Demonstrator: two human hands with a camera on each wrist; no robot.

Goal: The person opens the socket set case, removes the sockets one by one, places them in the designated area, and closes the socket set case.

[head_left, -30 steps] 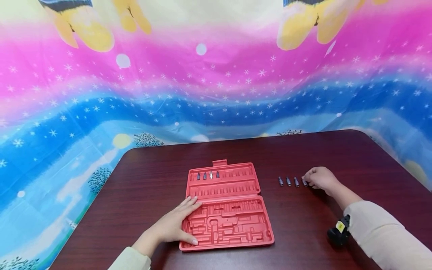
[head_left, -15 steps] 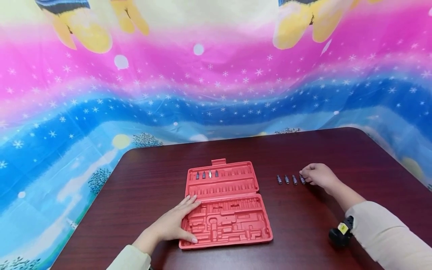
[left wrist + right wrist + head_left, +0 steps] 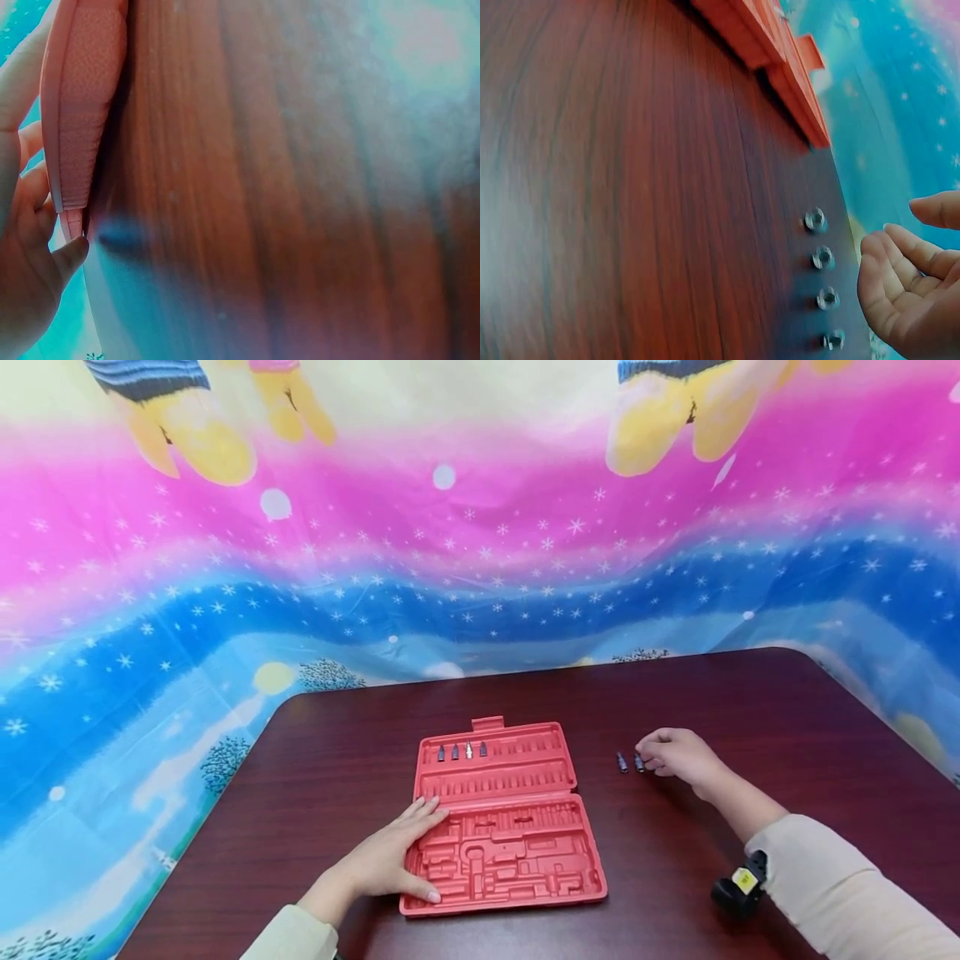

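An unfolded red plastic bit case (image 3: 506,853) lies on the table. My left hand (image 3: 381,858) rests on its left edge with the fingers spread; the left wrist view shows the side of the case (image 3: 84,97) by those fingers. Several small screwdriver bits (image 3: 454,752) sit in the case's upper row. To the right, my right hand (image 3: 681,760) hovers by a row of loose dark metal bits (image 3: 622,763), hiding part of the row. The right wrist view shows hollow bit ends (image 3: 823,258), with the hand (image 3: 911,300) apart from them, thumb and fingers separated, holding nothing.
The dark red wooden table (image 3: 337,777) has rounded far corners. A colourful cloth with snowflakes (image 3: 480,543) hangs behind it. A black camera (image 3: 738,889) is strapped at the right wrist.
My right hand has moved left along the row of bits, from the far right one toward the second from the left, now covering the right-hand ones. The left hand and case have stayed put.
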